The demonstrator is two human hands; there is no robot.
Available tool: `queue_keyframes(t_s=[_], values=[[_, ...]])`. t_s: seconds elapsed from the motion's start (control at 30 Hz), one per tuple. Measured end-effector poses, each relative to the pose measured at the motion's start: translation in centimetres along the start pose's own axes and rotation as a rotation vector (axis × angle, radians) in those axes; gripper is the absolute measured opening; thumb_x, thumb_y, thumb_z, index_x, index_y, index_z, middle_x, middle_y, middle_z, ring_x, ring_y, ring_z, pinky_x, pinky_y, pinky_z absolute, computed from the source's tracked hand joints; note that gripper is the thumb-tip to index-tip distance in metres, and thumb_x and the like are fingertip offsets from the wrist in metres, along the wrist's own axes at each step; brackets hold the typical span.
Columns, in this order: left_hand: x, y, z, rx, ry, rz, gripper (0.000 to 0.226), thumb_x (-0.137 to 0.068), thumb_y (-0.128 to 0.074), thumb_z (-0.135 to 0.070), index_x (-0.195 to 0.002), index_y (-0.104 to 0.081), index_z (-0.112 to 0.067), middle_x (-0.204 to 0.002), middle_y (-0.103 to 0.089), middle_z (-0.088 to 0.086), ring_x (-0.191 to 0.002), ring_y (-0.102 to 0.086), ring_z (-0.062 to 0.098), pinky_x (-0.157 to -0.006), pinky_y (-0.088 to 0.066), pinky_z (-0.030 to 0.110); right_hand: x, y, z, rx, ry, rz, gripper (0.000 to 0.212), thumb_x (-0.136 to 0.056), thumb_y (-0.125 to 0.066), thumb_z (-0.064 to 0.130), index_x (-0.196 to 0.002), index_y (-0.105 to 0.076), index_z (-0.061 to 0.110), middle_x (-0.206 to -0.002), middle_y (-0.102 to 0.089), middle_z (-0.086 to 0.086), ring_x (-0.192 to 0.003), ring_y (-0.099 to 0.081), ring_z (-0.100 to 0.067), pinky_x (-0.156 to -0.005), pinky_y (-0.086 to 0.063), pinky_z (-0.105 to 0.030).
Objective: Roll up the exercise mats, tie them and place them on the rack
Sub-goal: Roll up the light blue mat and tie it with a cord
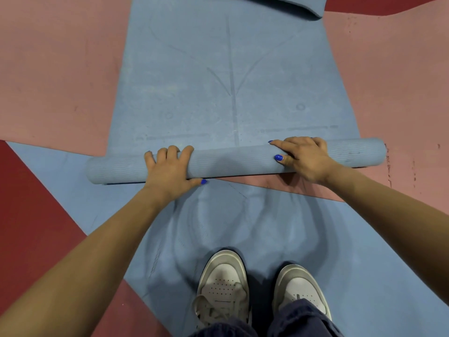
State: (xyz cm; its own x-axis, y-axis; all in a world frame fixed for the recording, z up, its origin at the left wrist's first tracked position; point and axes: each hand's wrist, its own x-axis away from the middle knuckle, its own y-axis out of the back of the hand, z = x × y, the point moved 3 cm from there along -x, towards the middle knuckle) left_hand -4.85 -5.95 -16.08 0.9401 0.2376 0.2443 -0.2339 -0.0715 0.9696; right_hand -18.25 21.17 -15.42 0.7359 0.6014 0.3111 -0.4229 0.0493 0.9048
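While the roll is only a few turns thick, most of the blue mat lies flat ahead on the floor. Left hand and right hand curl their fingers over the roll. Tying and racking are not yet done; another mat waits underfoot, and no rack shows.

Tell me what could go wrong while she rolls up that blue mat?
1. The roll looks slanted, its left end nearer the person than its right. If rolling goes on this way, the edges may come out uneven.
2. Both the left hand and right hand press near the middle, so the roll's ends could loosen.
3. The shoes stand on a second mat lying under the roll's left end, which might drag along.
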Motion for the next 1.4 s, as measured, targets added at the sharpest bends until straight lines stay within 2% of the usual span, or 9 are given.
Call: queue_keyframes(t_s=[0.1,0.17,0.3,0.5,0.67,0.8,1.03,1.27,1.4], values=[[-0.4,0.3,0.1,0.072,-0.003,-0.003,0.090,-0.068,-0.060,-0.074,-0.140,-0.036,-0.025,-0.130,-0.039,0.006,-0.116,-0.041,0.026,-0.106,-0.017,0.051,0.2,-0.2,-0.3,0.055,0.007,0.015,0.065,-0.087,-0.017,0.067,-0.144,-0.034,0.040,-0.131,-0.049,0.008,-0.126,-0.037,-0.015,-0.105,-0.012,-0.034],[-0.6,0.5,0.2,0.101,-0.012,-0.023,0.087,-0.065,-0.063,-0.072,-0.133,-0.044,-0.020,-0.125,-0.040,0.006,-0.111,-0.043,0.025,-0.105,-0.019,0.050,1.0,-0.5,-0.1,0.090,0.046,-0.125,0.069,-0.085,-0.014,0.065,-0.143,-0.037,0.037,-0.139,-0.046,0.000,-0.128,-0.038,-0.020,-0.108,-0.010,-0.037],[-1.8,1.0,0.5,0.126,-0.002,0.051,0.079,-0.067,-0.064,-0.070,-0.127,-0.047,-0.022,-0.121,-0.040,0.004,-0.113,-0.039,0.025,-0.102,-0.023,0.046,3.1,-2.2,0.6,0.193,0.089,-0.401,0.061,-0.088,-0.038,0.054,-0.140,-0.041,0.022,-0.134,-0.048,-0.018,-0.128,-0.041,-0.033,-0.110,-0.010,-0.048],[-4.3,2.7,1.1,0.139,0.025,0.171,0.065,-0.071,-0.058,-0.072,-0.125,-0.050,-0.037,-0.115,-0.033,0.001,-0.114,-0.034,0.026,-0.101,-0.025,0.042,0.3,-1.1,0.4,0.220,0.013,-0.180,0.092,-0.077,-0.044,0.075,-0.151,-0.018,0.026,-0.148,-0.031,-0.009,-0.141,-0.021,-0.027,-0.113,0.006,-0.053],[-4.7,3.0,1.1,0.112,0.037,0.120,0.069,-0.083,-0.043,-0.069,-0.145,-0.032,-0.041,-0.128,-0.036,0.005,-0.122,-0.037,0.026,-0.112,-0.016,0.056,-2.9,1.1,0.2,0.207,-0.020,-0.026,0.105,-0.064,-0.068,0.070,-0.148,-0.018,0.033,-0.139,-0.033,-0.002,-0.134,-0.027,-0.022,-0.114,-0.005,-0.050],[-3.6,2.2,1.4,0.016,-0.055,0.101,0.089,-0.075,-0.049,-0.077,-0.149,-0.021,-0.038,-0.131,-0.037,0.003,-0.123,-0.040,0.027,-0.111,-0.006,0.064,-3.6,1.2,0.1,0.266,-0.016,-0.022,0.099,-0.066,-0.074,0.060,-0.145,-0.023,0.033,-0.135,-0.032,-0.005,-0.127,-0.032,-0.024,-0.112,-0.013,-0.045],[-5.5,4.0,1.5,0.060,-0.117,0.133,0.070,-0.069,-0.078,-0.046,-0.132,-0.049,-0.036,-0.100,-0.047,-0.002,-0.099,-0.055,0.027,-0.088,-0.046,0.044,-3.3,2.3,0.5,0.398,0.061,-0.072,0.068,-0.079,-0.064,0.039,-0.139,-0.033,0.027,-0.123,-0.050,-0.001,-0.110,-0.045,-0.029,-0.094,-0.030,-0.042],[-1.9,3.2,0.2,0.195,-0.181,0.186,0.063,-0.068,-0.080,-0.040,-0.126,-0.056,-0.037,-0.096,-0.050,-0.001,-0.093,-0.054,0.023,-0.084,-0.046,0.038,1.6,2.5,0.7,0.367,0.066,-0.040,0.059,-0.073,-0.061,0.052,-0.126,-0.044,0.034,-0.107,-0.060,0.004,-0.098,-0.048,-0.028,-0.083,-0.028,-0.037],[2.1,1.1,-0.5,0.210,-0.204,0.191,0.077,-0.056,-0.063,-0.060,-0.130,-0.052,-0.041,-0.100,-0.055,-0.002,-0.096,-0.060,0.027,-0.087,-0.047,0.042,5.9,0.6,0.3,0.371,0.091,-0.033,0.064,-0.064,-0.065,0.064,-0.119,-0.056,0.034,-0.093,-0.066,0.003,-0.083,-0.054,-0.031,-0.074,-0.031,-0.036]])
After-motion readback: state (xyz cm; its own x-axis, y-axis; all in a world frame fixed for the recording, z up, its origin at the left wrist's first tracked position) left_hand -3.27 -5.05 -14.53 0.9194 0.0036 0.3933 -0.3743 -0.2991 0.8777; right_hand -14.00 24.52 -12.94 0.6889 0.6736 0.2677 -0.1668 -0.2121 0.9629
